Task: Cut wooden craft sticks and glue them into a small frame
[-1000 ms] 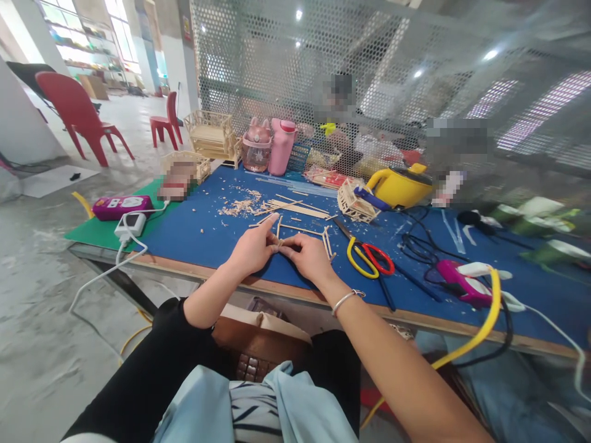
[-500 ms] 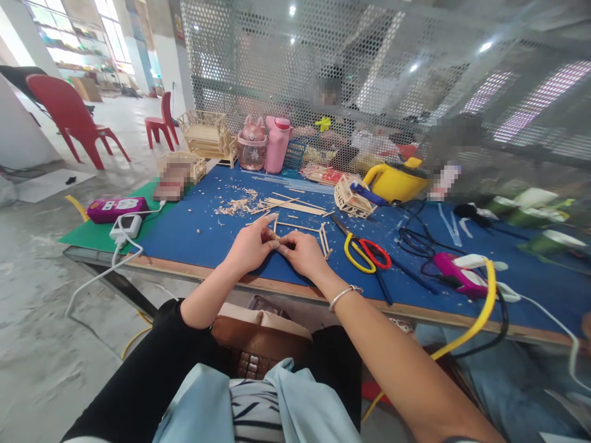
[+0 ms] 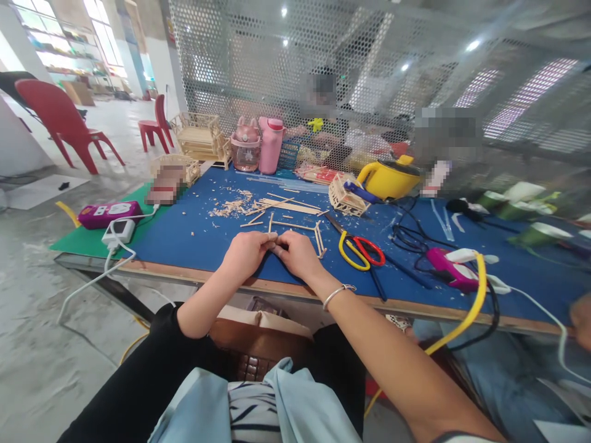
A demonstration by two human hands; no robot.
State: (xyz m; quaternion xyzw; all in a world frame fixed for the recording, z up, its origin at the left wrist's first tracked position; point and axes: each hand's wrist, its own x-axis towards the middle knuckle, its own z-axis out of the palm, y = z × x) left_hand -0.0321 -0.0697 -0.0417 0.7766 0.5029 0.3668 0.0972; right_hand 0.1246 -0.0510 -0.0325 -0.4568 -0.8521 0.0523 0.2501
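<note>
A small frame of thin wooden sticks [image 3: 295,226] lies flat on the blue table mat, close to the table's front edge. My left hand [image 3: 249,251] is closed at the frame's near left corner, thumb and fingers pinched together. Touching it there, my right hand [image 3: 296,251] is also closed in a pinch. The fingertips hide the joint between them. Right of the frame lie scissors [image 3: 347,236] with one yellow and one red handle. Beyond the frame are loose wooden sticks [image 3: 293,207] and a heap of wood scraps [image 3: 233,206].
A yellow pot [image 3: 390,181] and a small stick basket [image 3: 346,198] stand at the back. Pink bottles [image 3: 271,147] and a stick-built model [image 3: 198,138] are at the back left. Power strips [image 3: 109,214] and cables flank the workspace. Behind a perforated screen [image 3: 258,67] people sit.
My left index finger, raised before, has come down to the pinch at the frame's corner. The whole view has shifted slightly, so things appear a little further left.
</note>
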